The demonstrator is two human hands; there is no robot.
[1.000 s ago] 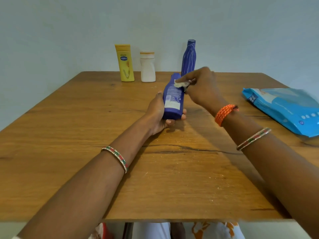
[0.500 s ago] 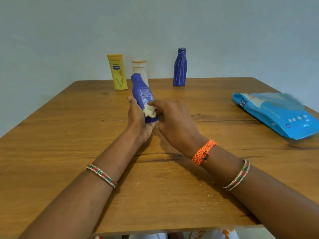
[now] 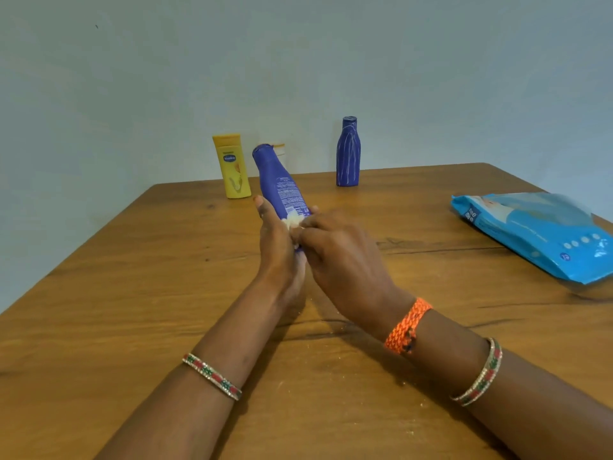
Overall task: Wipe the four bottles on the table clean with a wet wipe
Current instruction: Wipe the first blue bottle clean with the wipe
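1. Step in hand, as I read it: wiping the lower body of the dark blue bottle (image 3: 280, 185), held tilted above the worktop (image 3: 132, 293) at frame centre, cap end pointing to the upper left.
2. Left hand (image 3: 278, 250) grips the bottle's base from the left side, fingers curled under it, thumb up along its edge.
3. Right hand (image 3: 345, 260) pinches a balled white wet wipe (image 3: 293, 224) and presses it on the bottle just below the printed label.
4. To do it well, probably: keep the left grip firm near the base so the bottle can't slip, turn it bit by bit, run the wipe w/ steady pressure from base up to cap, incl. shoulder and the side facing away. Unfolding the wipe a little would cover more surface per stroke.
5. Risk: the wet plastic may get slick, so hold low and don't squeeze near the cap.
6. Bottle count, 4 total: 1 in the hands; 3 standing at the worktop's far edge, upper centre of frame: a yellow bottle (image 3: 232, 166), a white bottle (image 3: 279, 151) mostly hidden behind the held one, and a blue ribbed bottle (image 3: 348, 154).
7. Other counts: 1 wipe in use; 1 blue wipes pack (image 3: 537, 234) lying flat at the right edge; 2 hands, both busy.
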